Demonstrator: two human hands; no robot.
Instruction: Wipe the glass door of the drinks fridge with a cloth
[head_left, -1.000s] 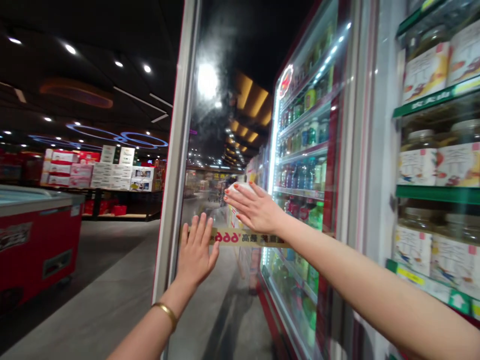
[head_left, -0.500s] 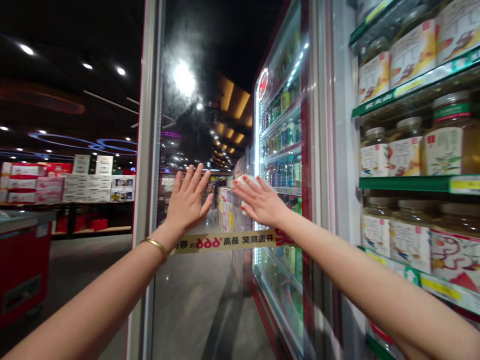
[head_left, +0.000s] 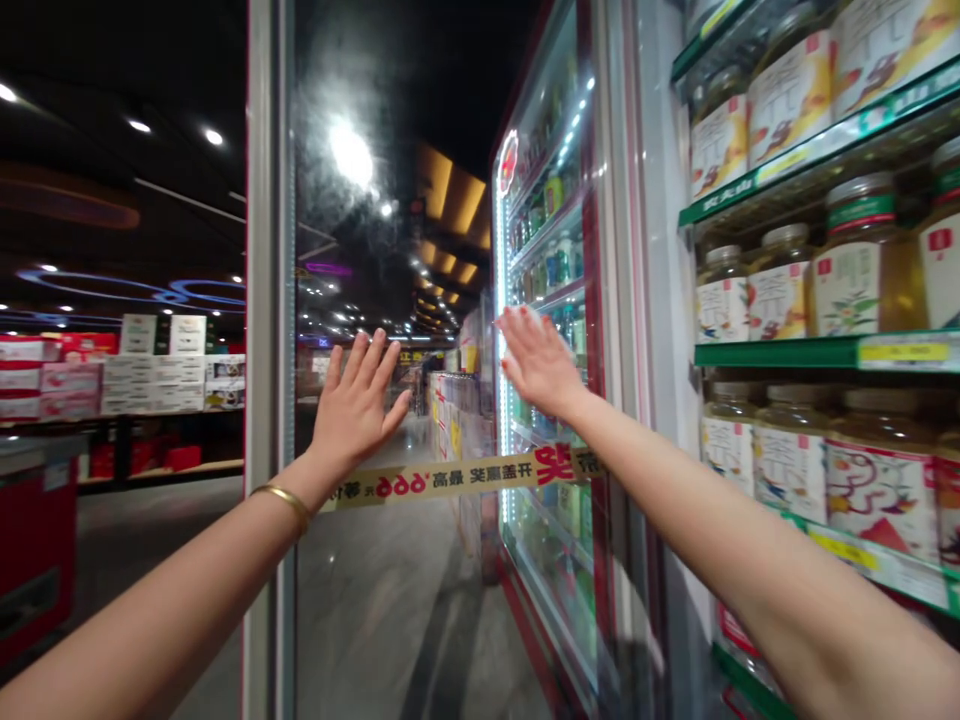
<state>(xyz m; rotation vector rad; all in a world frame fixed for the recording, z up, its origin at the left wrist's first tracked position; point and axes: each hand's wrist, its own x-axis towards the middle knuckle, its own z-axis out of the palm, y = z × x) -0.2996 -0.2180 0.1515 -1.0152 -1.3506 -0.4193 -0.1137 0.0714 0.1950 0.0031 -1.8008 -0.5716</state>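
My left hand (head_left: 355, 400) lies flat against the glass door (head_left: 360, 600), fingers spread, with a gold bangle (head_left: 289, 505) on its wrist. Farther right, my right hand (head_left: 544, 362) presses a white cloth (head_left: 534, 316) to the same pane. Only slivers of the cloth show past the fingers, so whether it is fabric or paper I cannot tell. Below both hands a yellow printed strip (head_left: 450, 478) with mirrored red and black lettering runs across the glass. A metal frame (head_left: 262, 250) edges the door on the left.
To the right, green-edged shelves (head_left: 787, 355) hold several bottles of amber drink (head_left: 855, 260). A lit drinks fridge (head_left: 547, 230) shows in the glass. At the left stand stacked boxes (head_left: 154, 380) and a red chest (head_left: 34, 550) on the grey floor.
My right hand has slid up and to the right across the pane with the cloth. My left hand stays flat on the glass. The whole view has shifted slightly to the right.
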